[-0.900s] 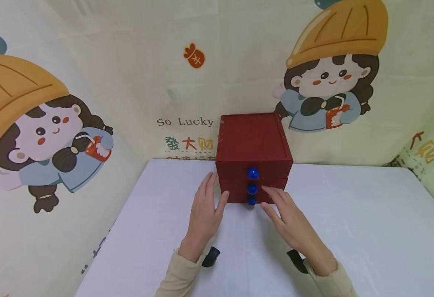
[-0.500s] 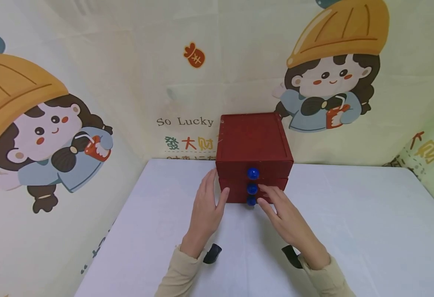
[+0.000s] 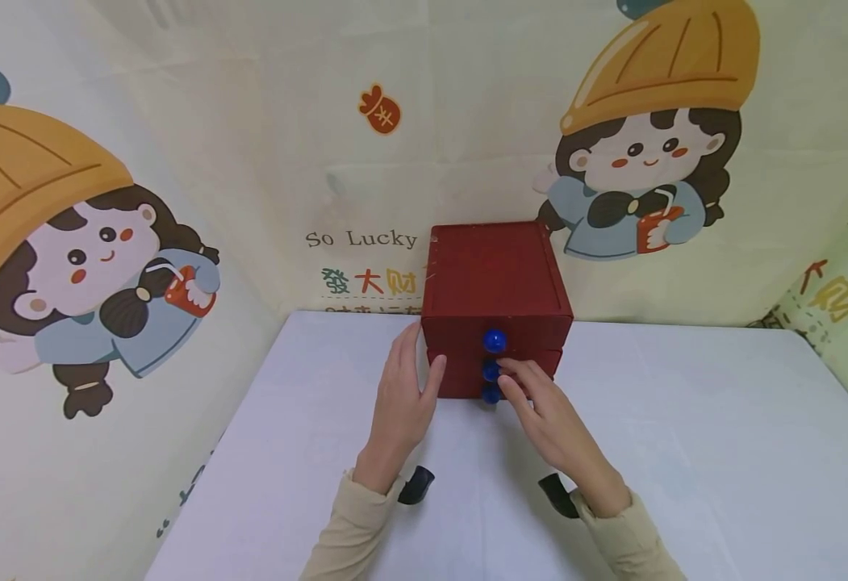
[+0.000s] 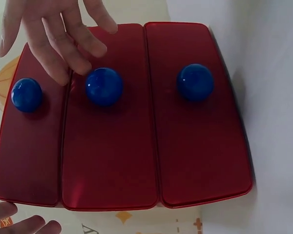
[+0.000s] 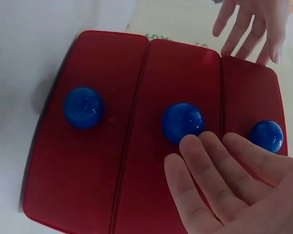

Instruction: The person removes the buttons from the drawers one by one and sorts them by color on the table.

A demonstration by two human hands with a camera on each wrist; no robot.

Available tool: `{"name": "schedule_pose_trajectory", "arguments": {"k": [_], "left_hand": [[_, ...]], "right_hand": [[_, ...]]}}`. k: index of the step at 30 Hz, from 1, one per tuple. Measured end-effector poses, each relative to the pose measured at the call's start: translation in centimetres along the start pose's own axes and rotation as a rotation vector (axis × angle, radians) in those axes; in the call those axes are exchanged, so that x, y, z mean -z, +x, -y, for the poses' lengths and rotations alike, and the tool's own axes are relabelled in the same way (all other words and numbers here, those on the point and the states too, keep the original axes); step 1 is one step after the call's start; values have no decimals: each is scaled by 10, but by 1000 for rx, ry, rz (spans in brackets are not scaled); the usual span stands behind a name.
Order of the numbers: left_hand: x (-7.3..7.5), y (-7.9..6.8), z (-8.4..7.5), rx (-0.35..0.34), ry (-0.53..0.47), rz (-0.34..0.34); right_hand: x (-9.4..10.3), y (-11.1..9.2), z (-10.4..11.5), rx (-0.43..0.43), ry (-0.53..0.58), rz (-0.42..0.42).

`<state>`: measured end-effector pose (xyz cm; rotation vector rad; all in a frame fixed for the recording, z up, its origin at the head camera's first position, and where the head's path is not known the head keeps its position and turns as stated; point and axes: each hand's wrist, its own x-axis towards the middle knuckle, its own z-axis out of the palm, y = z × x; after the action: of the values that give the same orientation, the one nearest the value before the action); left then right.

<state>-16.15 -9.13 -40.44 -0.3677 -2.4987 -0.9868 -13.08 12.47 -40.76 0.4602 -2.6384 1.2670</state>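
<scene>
A dark red chest of drawers (image 3: 499, 270) stands on the white table, with three drawer fronts one above the other. Each front bears a round blue knob; the middle knob (image 5: 182, 123) has the fingertips of my right hand (image 3: 550, 415) right at its edge, fingers extended and not wrapped round it. The top knob (image 3: 495, 340) and bottom knob (image 5: 83, 107) are untouched. My left hand (image 3: 402, 399) lies along the chest's left side, fingers straight and thumb at the front corner. In the left wrist view, only a few fingertips of it show at the lower left.
Behind the chest hangs a cream cloth (image 3: 271, 161) printed with cartoon figures and lettering. The white table (image 3: 685, 436) runs out to both sides and toward me. Black straps (image 3: 416, 485) sit at both wrists, by the beige sleeves.
My right hand has moved left and slightly forward, from beside the knobs to the middle one. My left hand has slid a little forward along the chest's side. The drawers have not moved.
</scene>
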Motion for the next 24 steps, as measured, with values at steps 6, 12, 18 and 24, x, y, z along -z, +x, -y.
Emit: {"name": "schedule_pose_trajectory", "arguments": {"k": [6, 12, 18, 24], "left_hand": [[4, 5, -3, -11, -33, -9], [5, 11, -5, -32, -56, -16], [5, 16, -5, -47, -78, -26], [4, 21, -6, -27, -189, -22]], "right_hand": [[1, 6, 2, 4, 59, -33], [-1, 11, 3, -2, 81, -47], [-1, 15, 2, 6, 83, -77], [-2, 19, 3, -5, 110, -92]]}}
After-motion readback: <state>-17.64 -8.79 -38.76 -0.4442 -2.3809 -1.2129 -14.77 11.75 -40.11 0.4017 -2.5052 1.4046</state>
